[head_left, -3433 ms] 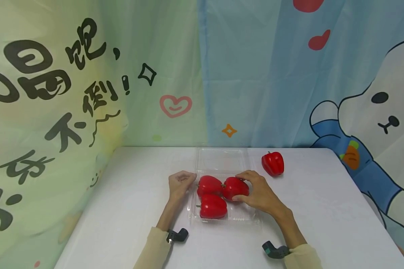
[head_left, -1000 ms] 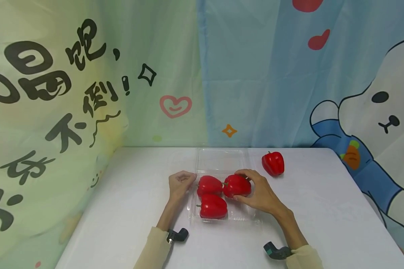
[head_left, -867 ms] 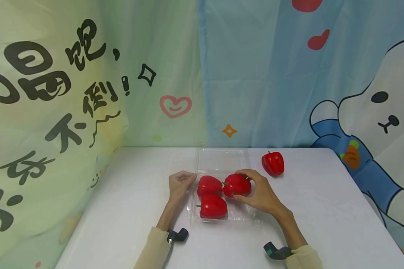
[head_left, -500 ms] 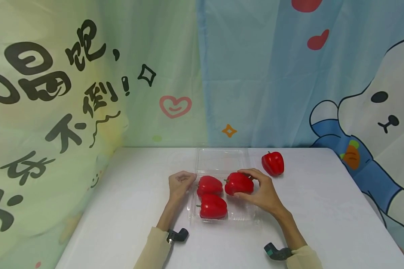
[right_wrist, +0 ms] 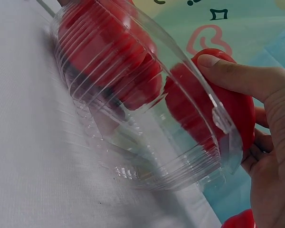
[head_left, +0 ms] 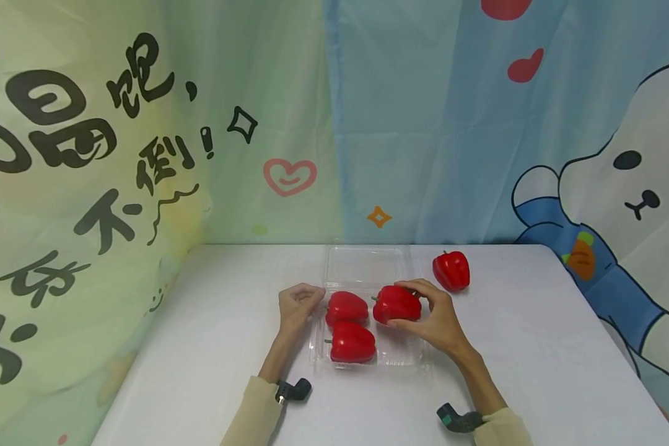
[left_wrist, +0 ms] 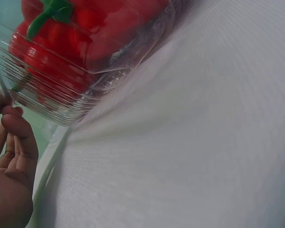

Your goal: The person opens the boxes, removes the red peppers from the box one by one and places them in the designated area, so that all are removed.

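Head view: your right hand [head_left: 438, 317] grips pepper [head_left: 396, 303] over box [head_left: 396, 354]; left hand [head_left: 298, 306] pinches box. Probably placing; next, settle, release.

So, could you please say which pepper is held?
The pepper in the right hand, at the right half of the clear container; no hand grips the other three.

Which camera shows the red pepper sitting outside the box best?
The head camera! It shows that red pepper whole on the table. The right wrist camera catches only a bit of red at its bottom edge, probably that pepper. I can't pick it out in the left wrist camera.
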A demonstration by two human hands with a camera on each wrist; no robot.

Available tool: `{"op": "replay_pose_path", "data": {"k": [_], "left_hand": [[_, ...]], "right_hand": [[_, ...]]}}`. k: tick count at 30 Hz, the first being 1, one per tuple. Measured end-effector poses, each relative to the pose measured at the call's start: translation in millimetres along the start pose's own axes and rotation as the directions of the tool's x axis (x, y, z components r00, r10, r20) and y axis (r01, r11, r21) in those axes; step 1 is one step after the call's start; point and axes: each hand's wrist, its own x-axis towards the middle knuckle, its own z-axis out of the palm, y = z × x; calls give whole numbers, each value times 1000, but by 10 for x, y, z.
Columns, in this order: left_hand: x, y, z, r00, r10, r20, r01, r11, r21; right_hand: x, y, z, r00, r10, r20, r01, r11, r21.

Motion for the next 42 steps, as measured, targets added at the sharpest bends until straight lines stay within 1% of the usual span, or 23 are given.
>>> {"op": "replay_pose_path", "data": {"k": [7,15,25,29,35,42], "left_hand": [[-1,1,-4,1000,-16,-3,16,1000,11],[-3,14,2,1000,-1,4,1,1000,25],[3,-1,1,1000,-1,4,1,1000,-1],[5,-10,-2,1000,2,5,-2,1000,10],[-2,-26,-9,1000,12,3,-12,999,33],[8,-22,-4,1000,15,-1,-15,999,32]], "right_hand": [[7,3,8,1000,6,-4,-6,1000,-4],[2,9,22,1000,-6,-14,6,1000,9],[-2,1,10,1000,-4,-18,4,1000,3],[-7,0,5,1000,-10,-26,10,1000,11],[-19,9,-6,1000,-4,-29,4,1000,-3],[-28,20,-14,999,-12,-43,12,1000,-11]]}}
